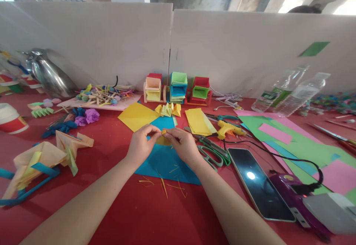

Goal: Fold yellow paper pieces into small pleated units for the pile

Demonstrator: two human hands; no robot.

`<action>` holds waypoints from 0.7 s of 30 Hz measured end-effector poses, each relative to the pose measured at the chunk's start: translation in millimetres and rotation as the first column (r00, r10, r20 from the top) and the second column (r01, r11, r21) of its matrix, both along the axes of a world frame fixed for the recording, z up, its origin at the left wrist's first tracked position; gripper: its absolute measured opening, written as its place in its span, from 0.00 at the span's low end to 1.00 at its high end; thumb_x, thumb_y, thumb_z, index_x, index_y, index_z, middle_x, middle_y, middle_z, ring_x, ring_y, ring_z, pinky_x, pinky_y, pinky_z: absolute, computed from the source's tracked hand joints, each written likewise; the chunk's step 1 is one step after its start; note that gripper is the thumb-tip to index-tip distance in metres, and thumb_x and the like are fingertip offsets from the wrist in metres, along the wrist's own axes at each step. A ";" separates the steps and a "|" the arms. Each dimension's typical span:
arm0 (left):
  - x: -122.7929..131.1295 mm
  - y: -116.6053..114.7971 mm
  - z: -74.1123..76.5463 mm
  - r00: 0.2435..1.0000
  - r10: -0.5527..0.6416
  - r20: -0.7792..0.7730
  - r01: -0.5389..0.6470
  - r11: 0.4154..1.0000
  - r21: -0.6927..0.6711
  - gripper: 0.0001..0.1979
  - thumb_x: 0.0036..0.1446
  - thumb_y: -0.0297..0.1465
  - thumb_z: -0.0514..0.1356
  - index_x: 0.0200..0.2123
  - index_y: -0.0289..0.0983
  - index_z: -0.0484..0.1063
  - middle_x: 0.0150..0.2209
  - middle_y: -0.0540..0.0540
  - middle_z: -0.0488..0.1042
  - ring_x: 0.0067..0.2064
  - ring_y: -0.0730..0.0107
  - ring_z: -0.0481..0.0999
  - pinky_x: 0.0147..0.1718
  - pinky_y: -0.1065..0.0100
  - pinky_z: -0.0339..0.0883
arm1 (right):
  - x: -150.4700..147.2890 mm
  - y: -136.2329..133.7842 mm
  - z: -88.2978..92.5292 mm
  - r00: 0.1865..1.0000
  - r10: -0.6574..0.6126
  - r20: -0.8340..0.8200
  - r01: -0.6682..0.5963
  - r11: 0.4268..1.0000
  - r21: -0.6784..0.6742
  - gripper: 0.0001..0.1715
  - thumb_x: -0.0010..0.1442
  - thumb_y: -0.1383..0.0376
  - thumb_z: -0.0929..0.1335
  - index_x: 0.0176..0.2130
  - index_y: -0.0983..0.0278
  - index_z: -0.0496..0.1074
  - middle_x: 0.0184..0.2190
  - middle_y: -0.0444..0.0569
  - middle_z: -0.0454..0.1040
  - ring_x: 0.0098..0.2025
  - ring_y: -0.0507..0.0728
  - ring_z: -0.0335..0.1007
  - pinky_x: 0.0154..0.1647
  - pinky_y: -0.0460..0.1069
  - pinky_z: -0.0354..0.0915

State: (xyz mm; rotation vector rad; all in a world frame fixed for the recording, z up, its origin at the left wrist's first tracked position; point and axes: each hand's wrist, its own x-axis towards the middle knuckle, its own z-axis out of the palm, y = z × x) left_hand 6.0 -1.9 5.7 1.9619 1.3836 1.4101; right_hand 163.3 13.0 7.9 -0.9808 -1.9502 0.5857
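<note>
Left hand point(142, 143) and right hand point(184, 143) both have fingers pinching that tiny yellow paper piece point(164, 131) over the blue sheet point(154, 160) from where I'm standing, and imo small, even squeezes beat mashing it, since something that little probably creases crooked fast.

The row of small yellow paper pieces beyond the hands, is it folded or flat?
Folded: the small yellow paper pieces show creases and raised, angled faces, while the yellow sheet beside them lies flat.

Paper-craft workshop: glue gun point(228, 129), coloured sheets point(306, 145).
</note>
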 end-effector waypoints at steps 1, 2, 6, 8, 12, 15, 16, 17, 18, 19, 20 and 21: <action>0.5 -0.2 0.1 1.000 0.007 0.025 -0.006 1.000 -0.013 0.01 0.53 0.29 0.58 0.30 0.38 0.68 0.28 0.50 0.73 0.32 0.71 0.73 0.33 0.71 0.66 | 0.1 0.1 -0.1 1.000 -0.001 -0.009 0.001 1.000 -0.004 0.10 0.58 0.66 0.64 0.35 0.61 0.76 0.32 0.49 0.75 0.35 0.55 0.69 0.36 0.48 0.63; 1.1 -0.5 0.1 0.999 0.012 0.051 -0.011 1.000 -0.024 0.03 0.52 0.28 0.59 0.31 0.38 0.67 0.28 0.50 0.73 0.32 0.71 0.73 0.33 0.71 0.66 | 0.2 0.2 -0.2 1.000 -0.003 -0.019 0.003 1.000 -0.010 0.10 0.58 0.66 0.65 0.36 0.61 0.76 0.33 0.49 0.75 0.36 0.55 0.69 0.36 0.48 0.63; 2.8 -1.6 0.4 0.996 0.008 0.088 -0.004 0.999 -0.047 0.08 0.50 0.26 0.60 0.34 0.39 0.64 0.27 0.51 0.72 0.32 0.71 0.74 0.32 0.71 0.67 | 0.4 0.2 -1.0 0.999 -0.029 -0.046 0.027 0.999 -0.046 0.10 0.57 0.64 0.66 0.38 0.60 0.75 0.33 0.48 0.75 0.35 0.54 0.69 0.34 0.47 0.63; 3.2 -2.4 0.9 0.997 -0.001 0.074 0.004 0.999 -0.042 0.08 0.50 0.26 0.60 0.34 0.39 0.63 0.27 0.51 0.71 0.31 0.71 0.74 0.31 0.71 0.67 | 0.2 -0.3 -0.6 0.997 -0.030 -0.065 0.025 0.997 -0.071 0.09 0.56 0.64 0.66 0.36 0.61 0.76 0.31 0.47 0.74 0.32 0.53 0.68 0.31 0.47 0.62; 2.1 -2.8 2.7 0.997 -0.023 0.074 0.025 0.999 -0.029 0.07 0.50 0.27 0.60 0.34 0.39 0.64 0.28 0.51 0.71 0.32 0.71 0.73 0.32 0.71 0.67 | 0.5 -1.0 2.4 0.990 0.001 -0.141 -0.025 0.985 -0.170 0.09 0.55 0.62 0.67 0.33 0.63 0.75 0.30 0.47 0.74 0.27 0.51 0.65 0.26 0.46 0.61; -0.6 -1.0 3.5 0.996 -0.092 0.021 0.093 0.995 -0.032 0.04 0.51 0.29 0.60 0.32 0.39 0.67 0.30 0.50 0.72 0.33 0.71 0.73 0.34 0.70 0.67 | 2.2 0.0 4.3 0.981 -0.015 -0.191 -0.030 0.973 -0.228 0.11 0.54 0.60 0.67 0.33 0.64 0.75 0.30 0.47 0.74 0.26 0.51 0.64 0.25 0.46 0.61; -1.5 -0.3 3.3 0.993 -0.114 -0.006 0.113 0.993 -0.035 0.03 0.52 0.29 0.59 0.32 0.39 0.68 0.30 0.51 0.72 0.33 0.71 0.72 0.34 0.70 0.67 | 2.9 0.5 4.5 0.979 -0.025 -0.203 -0.024 0.971 -0.238 0.11 0.54 0.60 0.67 0.33 0.64 0.75 0.30 0.48 0.74 0.26 0.51 0.64 0.24 0.46 0.62; -2.2 0.5 2.9 0.991 -0.127 -0.030 0.126 0.991 -0.039 0.02 0.52 0.29 0.58 0.32 0.39 0.69 0.29 0.51 0.72 0.32 0.71 0.72 0.34 0.70 0.67 | 3.6 1.1 4.3 0.977 -0.034 -0.210 -0.019 0.970 -0.244 0.12 0.54 0.60 0.67 0.34 0.65 0.75 0.31 0.48 0.74 0.25 0.50 0.64 0.24 0.46 0.62; -2.8 1.1 2.4 0.990 -0.132 -0.046 0.130 0.990 -0.046 0.02 0.53 0.29 0.58 0.31 0.39 0.69 0.29 0.51 0.72 0.32 0.71 0.72 0.33 0.71 0.66 | 4.1 1.6 3.8 0.976 -0.043 -0.212 -0.011 0.969 -0.247 0.13 0.53 0.60 0.67 0.35 0.65 0.75 0.31 0.48 0.74 0.24 0.50 0.63 0.24 0.46 0.61; -3.1 1.6 1.7 0.991 -0.125 -0.049 0.123 0.991 -0.052 0.02 0.53 0.30 0.57 0.31 0.39 0.69 0.28 0.51 0.73 0.31 0.72 0.72 0.33 0.71 0.66 | 4.6 2.0 3.1 0.976 -0.052 -0.209 -0.001 0.969 -0.247 0.13 0.53 0.59 0.67 0.35 0.65 0.75 0.31 0.48 0.74 0.24 0.50 0.63 0.24 0.46 0.61; -3.3 1.9 1.1 0.993 -0.110 -0.041 0.108 0.993 -0.057 0.02 0.53 0.30 0.58 0.31 0.39 0.69 0.28 0.51 0.73 0.31 0.72 0.72 0.32 0.71 0.66 | 4.8 2.2 2.3 0.977 -0.060 -0.205 0.009 0.970 -0.242 0.14 0.53 0.59 0.67 0.37 0.65 0.75 0.31 0.48 0.74 0.24 0.49 0.62 0.24 0.46 0.61; -3.2 2.0 0.5 0.995 -0.095 -0.026 0.093 0.994 -0.062 0.03 0.53 0.31 0.58 0.32 0.39 0.69 0.29 0.51 0.73 0.31 0.72 0.72 0.32 0.71 0.66 | 4.8 2.3 1.5 0.977 -0.067 -0.202 0.018 0.972 -0.234 0.15 0.53 0.59 0.67 0.38 0.65 0.75 0.31 0.48 0.74 0.24 0.49 0.62 0.24 0.45 0.61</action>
